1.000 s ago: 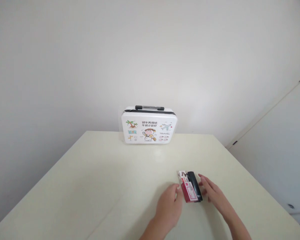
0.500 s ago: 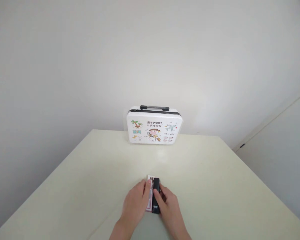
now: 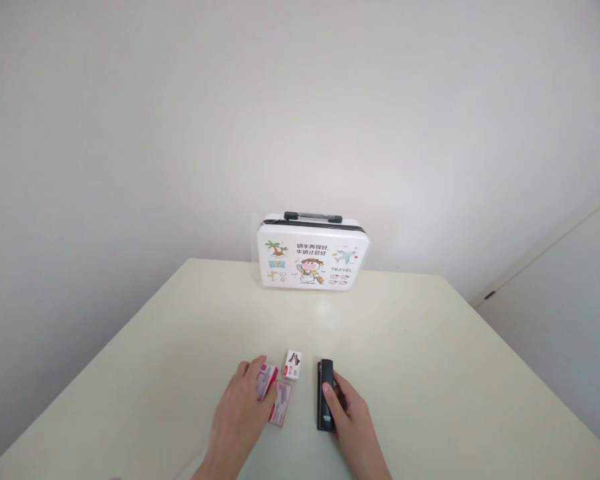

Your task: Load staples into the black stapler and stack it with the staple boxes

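Observation:
My right hand (image 3: 353, 413) is closed round a black stapler (image 3: 325, 400), its thumb lying along the top. To the left, my left hand (image 3: 240, 407) grips a small pink-and-white box (image 3: 267, 380) between thumb and fingers. A second flat pink-and-white box (image 3: 281, 403), printed with a grey picture, lies beside my left thumb. Just beyond it sits a small white box (image 3: 293, 364) with a dark picture and a red label. The undersides of both hands are hidden.
A white carry case (image 3: 313, 257) with a black handle and cartoon prints stands at the back of the pale table (image 3: 405, 347). Behind it rises a plain wall (image 3: 300, 107). A white door-like panel (image 3: 565, 300) is on the right.
My hands have moved apart. The left has gone left with a pink-and-white box, and the stapler has shifted right in my right hand. The small boxes now show separately.

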{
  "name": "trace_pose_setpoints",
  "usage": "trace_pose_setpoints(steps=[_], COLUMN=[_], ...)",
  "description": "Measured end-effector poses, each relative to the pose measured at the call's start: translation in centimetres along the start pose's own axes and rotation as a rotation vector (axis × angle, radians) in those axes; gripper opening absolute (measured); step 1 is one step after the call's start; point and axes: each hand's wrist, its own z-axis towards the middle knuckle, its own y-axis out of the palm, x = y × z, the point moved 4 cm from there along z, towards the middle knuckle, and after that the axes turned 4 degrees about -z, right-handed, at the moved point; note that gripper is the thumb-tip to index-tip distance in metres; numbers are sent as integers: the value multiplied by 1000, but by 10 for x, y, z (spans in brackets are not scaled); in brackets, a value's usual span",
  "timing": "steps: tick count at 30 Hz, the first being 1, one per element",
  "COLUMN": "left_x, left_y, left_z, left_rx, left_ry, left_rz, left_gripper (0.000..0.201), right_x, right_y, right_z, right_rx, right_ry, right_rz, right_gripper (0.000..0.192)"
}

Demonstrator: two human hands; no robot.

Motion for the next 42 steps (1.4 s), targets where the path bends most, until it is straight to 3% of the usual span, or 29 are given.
trace_pose_setpoints(steps=[4, 7, 11, 14, 16, 21, 25, 29, 32, 35, 37, 40, 42], left_x=[-19, -29, -45, -50, -50, -44, -25, 9, 22, 18, 11, 3, 0], left_y=[-7, -10, -18, -17, -13, -11, -13, 6, 22, 30, 35, 42, 45], left_z=[43, 55, 30, 5, -2, 5, -5, -23, -30, -36, -42, -53, -58], left_rx=[53, 78, 74, 16, 9, 143, 257, 136, 126, 216, 204, 104, 71], left_ry=[-27, -20, 14, 128, 202, 188, 200, 312, 304, 193, 164, 295, 439], left_rz=[5, -6, -9, 34, 84, 180, 172, 107, 109, 127, 123, 115, 134], left_gripper=[40, 44, 37, 28, 32, 39, 30, 25, 41, 55, 44, 36, 52], right_x=[2, 3, 6, 8, 10, 12, 9, 4, 1, -3, -9, -24, -35], right_y=[1, 2, 5, 8, 10, 7, 0, -4, -7, -13, -16, -13, -3], right_z=[0, 0, -1, 0, 2, 3, -5, -13, -14, -13, -10, -7, -6], right_rx=[22, 46, 114, 171, 168, 84, 31, -22, -28, 14, 42, 15, -41], right_ry=[-12, -9, 25, 27, 13, 14, 2, 4, -16, -58, -133, -237, -271], right_rz=[9, 3, -34, -49, -73, -154, -230, -279, -302, -329, -344, -336, -345], right_gripper=[60, 60, 69, 71, 68, 66, 61, 57, 53, 48, 42, 39, 41])
